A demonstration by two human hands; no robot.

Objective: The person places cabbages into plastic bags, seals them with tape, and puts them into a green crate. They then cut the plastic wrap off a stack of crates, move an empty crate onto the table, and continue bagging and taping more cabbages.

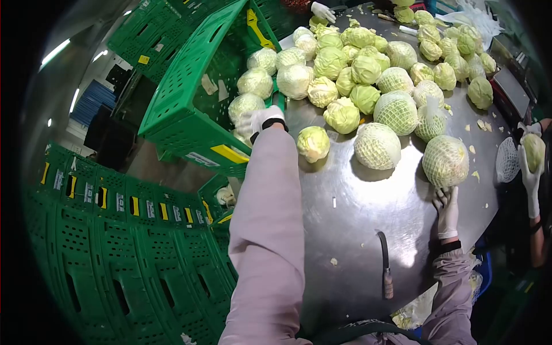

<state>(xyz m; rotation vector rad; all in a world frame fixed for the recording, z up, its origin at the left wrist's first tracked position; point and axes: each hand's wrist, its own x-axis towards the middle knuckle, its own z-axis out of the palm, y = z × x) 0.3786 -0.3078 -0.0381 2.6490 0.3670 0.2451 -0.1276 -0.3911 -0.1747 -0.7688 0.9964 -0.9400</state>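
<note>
My left hand [260,121], in a white glove, reaches over the near side of the green crate [181,129]. It is against the wrapped cabbages inside, just below one cabbage [246,107]; its fingers are blurred and partly hidden. At the right of the metal table, my gloved right hand [447,210] has its fingers curled against the near underside of a netted cabbage [445,160]. Another netted cabbage [377,146] sits to its left. A bare cabbage [313,144] lies near the crate. A knife [385,264] with a curved dark blade rests on the table [345,230].
A pile of cabbages [351,63], some netted, covers the back of the table. At right, a co-worker's gloved hands [529,167] hold a cabbage beside an empty net [507,161]. Another gloved hand [323,11] shows at the back. Stacked green crates [115,241] stand at left.
</note>
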